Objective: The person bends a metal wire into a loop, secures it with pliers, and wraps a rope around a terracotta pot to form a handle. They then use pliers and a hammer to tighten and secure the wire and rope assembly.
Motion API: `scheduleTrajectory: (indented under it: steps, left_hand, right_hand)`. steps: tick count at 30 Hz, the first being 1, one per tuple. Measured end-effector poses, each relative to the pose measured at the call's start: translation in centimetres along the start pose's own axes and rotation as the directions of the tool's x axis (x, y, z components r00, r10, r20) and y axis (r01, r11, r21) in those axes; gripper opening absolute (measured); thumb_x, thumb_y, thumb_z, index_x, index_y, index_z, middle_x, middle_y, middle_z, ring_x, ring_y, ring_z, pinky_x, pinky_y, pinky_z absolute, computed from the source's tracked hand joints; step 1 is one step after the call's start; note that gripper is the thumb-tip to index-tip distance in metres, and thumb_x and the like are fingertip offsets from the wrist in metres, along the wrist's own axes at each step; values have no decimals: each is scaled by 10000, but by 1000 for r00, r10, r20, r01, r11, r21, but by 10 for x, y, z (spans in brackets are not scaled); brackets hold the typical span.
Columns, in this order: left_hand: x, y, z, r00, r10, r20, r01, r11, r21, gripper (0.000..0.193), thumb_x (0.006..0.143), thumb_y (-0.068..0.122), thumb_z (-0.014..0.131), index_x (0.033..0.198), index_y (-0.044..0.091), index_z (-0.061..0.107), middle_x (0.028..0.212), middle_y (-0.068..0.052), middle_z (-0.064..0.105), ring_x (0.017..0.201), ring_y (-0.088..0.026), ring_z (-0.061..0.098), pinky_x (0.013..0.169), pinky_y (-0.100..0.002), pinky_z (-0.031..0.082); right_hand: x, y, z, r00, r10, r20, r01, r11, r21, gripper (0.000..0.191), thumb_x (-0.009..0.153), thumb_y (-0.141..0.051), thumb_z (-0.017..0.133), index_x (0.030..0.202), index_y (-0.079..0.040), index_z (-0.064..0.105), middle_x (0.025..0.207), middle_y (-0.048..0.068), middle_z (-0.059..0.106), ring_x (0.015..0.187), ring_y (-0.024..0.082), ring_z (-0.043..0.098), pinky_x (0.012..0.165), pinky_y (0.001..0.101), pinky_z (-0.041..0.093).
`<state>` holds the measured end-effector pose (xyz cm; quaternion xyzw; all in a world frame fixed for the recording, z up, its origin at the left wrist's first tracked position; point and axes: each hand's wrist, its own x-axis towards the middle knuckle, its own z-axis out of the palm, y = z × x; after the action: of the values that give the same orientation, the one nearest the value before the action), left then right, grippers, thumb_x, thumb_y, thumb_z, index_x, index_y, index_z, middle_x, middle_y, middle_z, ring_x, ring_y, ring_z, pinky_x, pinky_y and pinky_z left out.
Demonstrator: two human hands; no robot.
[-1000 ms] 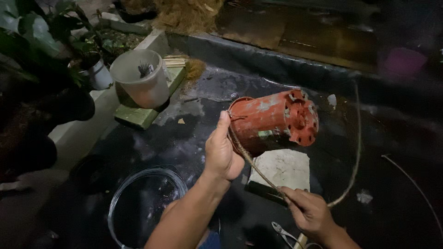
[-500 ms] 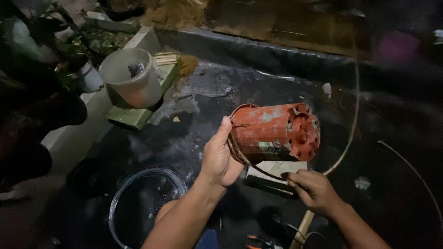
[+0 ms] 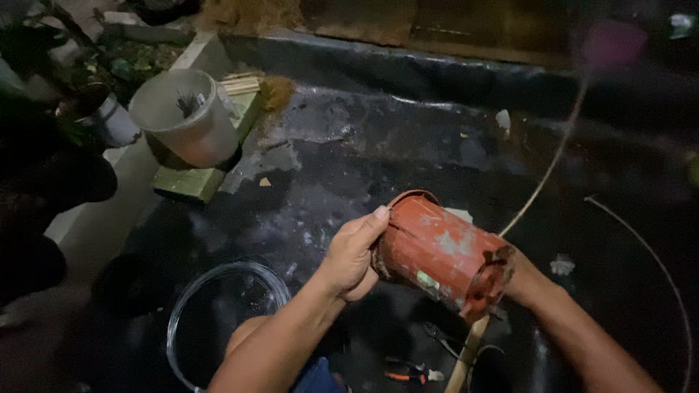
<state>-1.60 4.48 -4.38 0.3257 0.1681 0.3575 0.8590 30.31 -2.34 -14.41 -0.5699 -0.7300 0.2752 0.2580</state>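
— Red plastic, weathered: one flower pot [image 3: 443,255], tipped on its side, held in the air above a black sheet [image 3: 408,153]. Where do the hands stand?

— Left hand [image 3: 351,255] at the pot's open rim, fingers closed over the edge, thumb along the outer wall. The pot lies just to that hand's right, base pointing right and toward the camera.

— And the right hand [image 3: 518,280]?

— Mostly hidden behind the pot's base. Only the wrist and the heel of the palm show; it touches the pot, but whether the fingers are clamped I cannot tell.

— Other items nearby?

— Thin pale cord [image 3: 542,175], running from behind the pot up toward the far edge. Wooden stick [image 3: 466,353] below the base, cut off at the bottom of the view. Coil of clear tubing [image 3: 218,280] at lower left. Grey bucket [image 3: 183,116] tilted on a green block [image 3: 191,182], well apart at upper left.

— Anything unclear?

— Small tools [image 3: 408,372] with an orange grip, possibly pliers, lie in the dark under the pot; too dim to be sure. Left margin is in deep shadow.
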Motion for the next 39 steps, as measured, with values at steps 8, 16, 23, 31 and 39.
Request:
scheduleTrajectory:
  steps: [8,16,23,31,39]
  left_hand:
    - [-1,-16,-9,988,-129,89,80,902,425,454,1069,369,503,1120,-34,704,994,-70,753,881,-151,685,849,-309,557]
    - [-17,-17,-8,970,-207,126,73,746,662,415,1065,351,536,953,-15,696,869,14,692,799,-70,591,728,-261,516]
    - [-33,-24,13,968,-233,97,-6,364,931,423,1020,396,611,840,22,692,639,-75,602,618,-124,566,546,-339,489]
    - [-42,-70,20,864,-24,503,-497,-198,845,348,969,355,718,795,72,615,654,-132,672,593,-321,655,585,-433,492]
    - [-17,-76,9,685,161,710,-504,-599,622,358,942,333,753,757,94,561,685,-82,607,613,-244,608,573,-384,425]
  right_hand:
    - [9,-28,-6,971,-216,99,237,916,-323,246,795,-203,670,1027,-123,682,984,68,686,975,280,653,932,463,412]
    - [14,-46,-11,940,-307,152,341,803,-489,163,838,-246,709,823,-121,605,828,55,591,854,267,617,736,417,453]
    - [15,-58,-18,965,-231,120,258,786,-562,117,781,-202,710,855,-137,645,839,33,614,869,244,632,758,410,465]
    - [14,-70,-69,989,-87,-120,-46,584,-810,183,779,-220,766,941,-159,706,857,15,657,842,241,638,730,409,461]
    - [4,-131,-104,881,-379,-284,-33,548,-836,171,802,-196,816,955,-150,755,776,19,630,698,210,603,658,381,466]
